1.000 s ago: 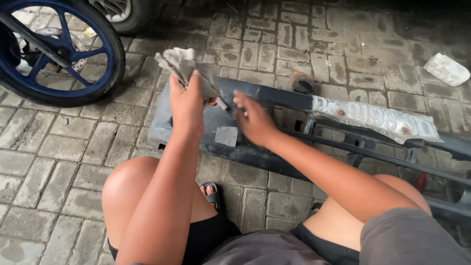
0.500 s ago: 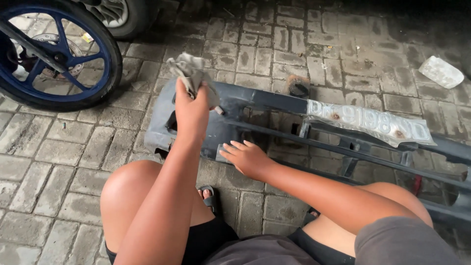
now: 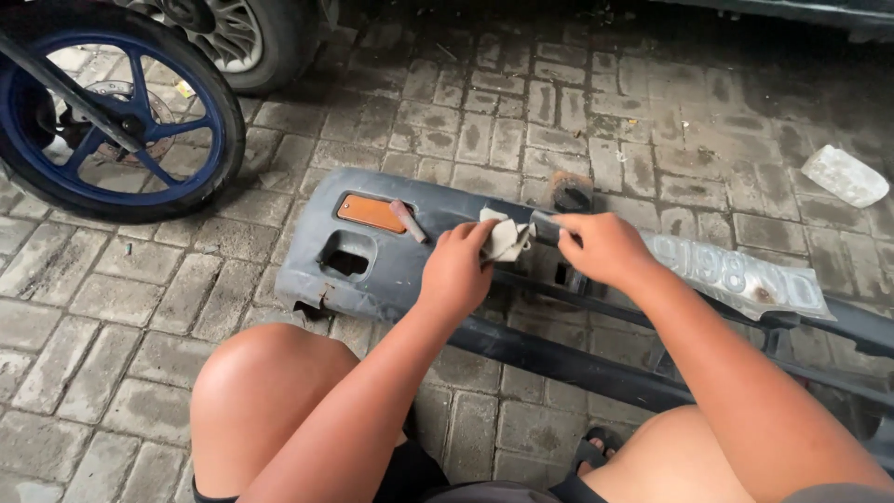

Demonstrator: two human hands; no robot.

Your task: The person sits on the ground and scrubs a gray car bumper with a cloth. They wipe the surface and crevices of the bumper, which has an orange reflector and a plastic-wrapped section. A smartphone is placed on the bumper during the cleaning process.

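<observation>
Both hands closed on a pale rag (image 3: 507, 238), left hand (image 3: 456, 270), right hand (image 3: 603, 247), grey bumper (image 3: 372, 270)

Matt grey plastic bumper (image 3: 391, 265), crumpled cloth rag (image 3: 507, 237), rough brick paving (image 3: 121, 307)

Soft, even daylight — faint shadows, sharp focus, darker along the top.

Two bare hands show, the left hand (image 3: 458, 268) and the right hand (image 3: 601, 247), and two bare knees rise below them. There is one long dark grey plastic bumper (image 3: 372, 270) lying on the brick paving, with one orange rectangular reflector (image 3: 371, 212), one pale dirty number plate (image 3: 736, 278), one small reddish-grey stick (image 3: 407, 221) and one crumpled beige rag (image 3: 507, 237). Two wheels are in view, one blue-spoked motorcycle wheel (image 3: 112, 121) and one grey alloy car wheel (image 3: 247, 37), plus one clear crushed plastic bottle (image 3: 845, 175) and one dark sandal (image 3: 596, 454).
</observation>
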